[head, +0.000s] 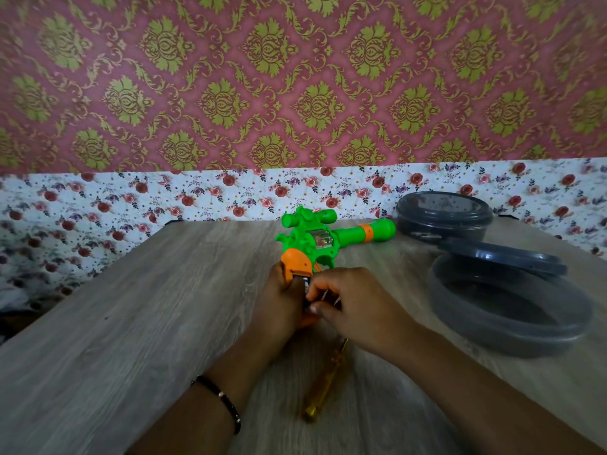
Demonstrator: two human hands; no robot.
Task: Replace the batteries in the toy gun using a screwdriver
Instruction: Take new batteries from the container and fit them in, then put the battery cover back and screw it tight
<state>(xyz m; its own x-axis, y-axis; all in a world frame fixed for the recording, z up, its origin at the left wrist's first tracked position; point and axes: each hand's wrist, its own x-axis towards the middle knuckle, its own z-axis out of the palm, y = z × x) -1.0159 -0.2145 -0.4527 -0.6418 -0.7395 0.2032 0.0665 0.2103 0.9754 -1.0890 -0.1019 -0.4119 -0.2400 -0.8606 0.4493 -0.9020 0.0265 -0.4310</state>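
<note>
A green toy gun (331,236) with an orange grip lies on the wooden table (131,323), barrel pointing right. My left hand (279,307) grips the orange handle from the left. My right hand (348,300) pinches a small dark battery (307,292) at the open battery slot in the handle. Most of the battery is hidden by my fingers. A yellow-handled screwdriver (325,385) lies on the table between my forearms, untouched.
Two grey round containers stand at the right: one (443,218) at the back by the wall, a larger one (509,313) nearer with a lid (505,257) leaning on its far rim. A flowered wall runs behind the table.
</note>
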